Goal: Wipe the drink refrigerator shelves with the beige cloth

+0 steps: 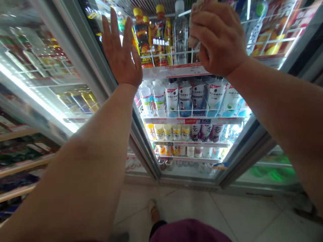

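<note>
My left hand (121,53) is open, fingers stretched flat against the glass door (83,50) of a drinks cooler at the upper left. My right hand (218,37) is closed around a light crumpled cloth (195,20), held against the glass in front of the top shelf. Behind it stand a clear water bottle (180,33) and dark bottles with yellow caps (151,37). Below, a row of white bottles (186,95) fills the second shelf.
Lower shelves hold small yellow-capped and purple bottles (181,131). Another glass door (45,87) stands to the left, with wooden store shelves (20,164) beyond it. Pale floor tiles (227,215) lie below, with my shoe (153,210) and purple clothing.
</note>
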`<state>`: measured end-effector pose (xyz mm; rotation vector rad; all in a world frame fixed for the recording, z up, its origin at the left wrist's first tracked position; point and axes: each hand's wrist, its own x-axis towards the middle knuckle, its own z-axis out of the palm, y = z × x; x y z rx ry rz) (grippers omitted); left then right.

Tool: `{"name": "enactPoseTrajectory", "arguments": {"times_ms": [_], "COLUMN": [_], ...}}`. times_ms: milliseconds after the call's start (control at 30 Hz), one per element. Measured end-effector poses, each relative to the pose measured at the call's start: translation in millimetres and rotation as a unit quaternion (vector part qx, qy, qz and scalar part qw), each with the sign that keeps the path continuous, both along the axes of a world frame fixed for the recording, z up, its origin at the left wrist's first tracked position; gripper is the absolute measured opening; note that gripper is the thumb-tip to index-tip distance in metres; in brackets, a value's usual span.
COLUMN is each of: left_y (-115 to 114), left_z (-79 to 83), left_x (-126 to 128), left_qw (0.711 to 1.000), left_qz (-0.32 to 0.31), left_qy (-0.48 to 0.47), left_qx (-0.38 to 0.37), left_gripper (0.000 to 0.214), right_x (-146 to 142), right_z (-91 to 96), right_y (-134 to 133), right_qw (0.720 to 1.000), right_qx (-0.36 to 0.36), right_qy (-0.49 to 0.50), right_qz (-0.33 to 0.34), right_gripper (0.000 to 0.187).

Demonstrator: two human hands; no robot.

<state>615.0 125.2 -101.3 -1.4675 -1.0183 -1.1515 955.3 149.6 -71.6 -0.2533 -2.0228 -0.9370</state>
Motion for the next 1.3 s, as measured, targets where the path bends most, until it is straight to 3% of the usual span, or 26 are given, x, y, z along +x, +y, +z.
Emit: {"name": "enactPoseTrajectory", "arguments": {"times_ms": [233, 367, 467, 533, 633, 767, 1000, 1167, 1300], "left_y": [4, 15, 22, 22, 17, 9, 29, 28, 26], "left_z": [1.1, 3.6, 4.7, 4.6, 3.3, 0.5, 5.4, 8.0, 7.2], "left_x": [-4, -11, -15, -16, -14, -8, -12, -12, -9], "left_qw": [1.000, 0.999, 0.997, 0.997, 0.998, 1.000, 0.979, 0.975, 0.976], "left_qz": [-0.004, -0.004, -0.033, -0.019, 0.013, -0.020, 0.016, 0.045, 0.045], "left_qy": [0.002, 0.031, 0.036, 0.033, 0.029, 0.009, 0.084, 0.092, 0.090], "left_qx": [0.002, 0.034, 0.062, 0.066, 0.045, 0.007, 0.187, 0.195, 0.195], "left_gripper": [0.080, 0.087, 0.077, 0.071, 0.069, 0.059, 0.056, 0.053, 0.052], "right_x": [-2, -3, -4, -5, -6, -5, -5, -13, -5], "right_z": [-1.8, -1.0, 0.6, 1.4, 1.4, 0.0, -10.3, -31.1, -22.9], "right_y": [0, 0, 0, 0, 0, -5, -15, -18, -23], "right_qw": [0.998, 0.999, 0.999, 0.999, 0.997, 0.997, 0.994, 0.997, 0.987], "right_qx": [-0.056, -0.045, -0.039, -0.051, -0.069, -0.056, 0.012, -0.038, -0.075], "right_qy": [0.032, 0.025, 0.015, 0.006, 0.000, -0.003, -0.012, -0.040, -0.129], "right_qz": [0.023, 0.000, -0.020, -0.017, -0.016, -0.045, -0.105, -0.059, -0.062], "right_gripper": [0.055, 0.058, 0.060, 0.059, 0.056, 0.055, 0.049, 0.046, 0.044]}}
